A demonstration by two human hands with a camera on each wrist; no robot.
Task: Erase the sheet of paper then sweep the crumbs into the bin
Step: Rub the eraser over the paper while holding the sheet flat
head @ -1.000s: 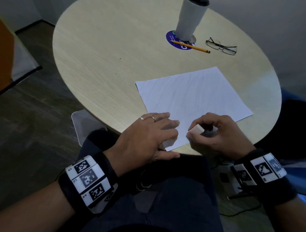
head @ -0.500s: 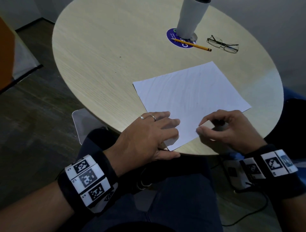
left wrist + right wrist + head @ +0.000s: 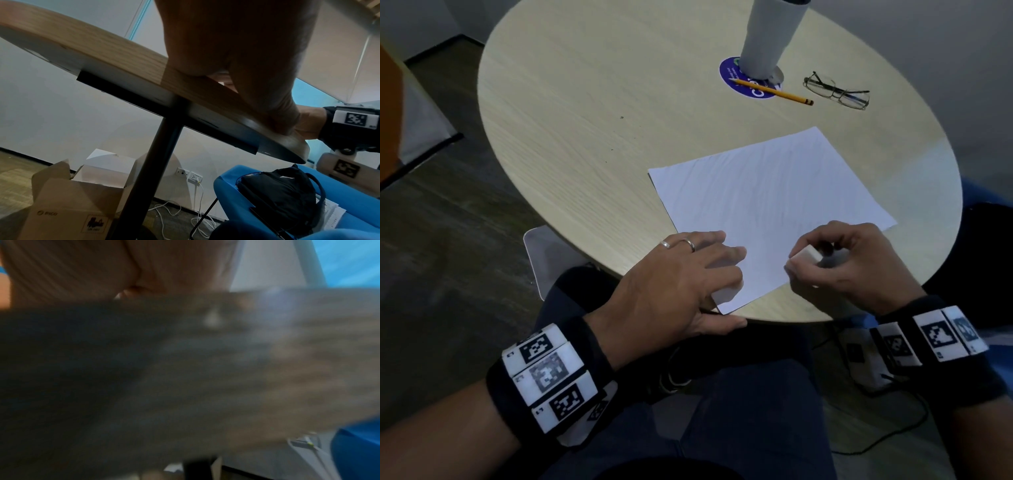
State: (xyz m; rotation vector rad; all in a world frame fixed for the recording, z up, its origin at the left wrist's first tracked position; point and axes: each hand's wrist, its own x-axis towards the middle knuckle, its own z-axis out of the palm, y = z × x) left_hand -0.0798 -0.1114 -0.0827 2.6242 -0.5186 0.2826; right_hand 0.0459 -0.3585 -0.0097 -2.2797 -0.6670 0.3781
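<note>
From the head view, the sheet of paper (image 3: 767, 209) lies on the round table (image 3: 585, 137). The left hand (image 3: 681, 284) lies flat on the paper's near corner, fingers straight. The right hand (image 3: 839, 263) pinches a white eraser (image 3: 806, 255) on the paper. From the left wrist view, the left hand (image 3: 236, 48) rests on the table (image 3: 102, 53) edge. The right wrist view is blurry.

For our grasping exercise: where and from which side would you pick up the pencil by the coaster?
Pinch the pencil mid-shaft from above, fingers across its width. It lies flat, its tip end over the blue coaster, its eraser end on bare table short of the glasses.
</note>
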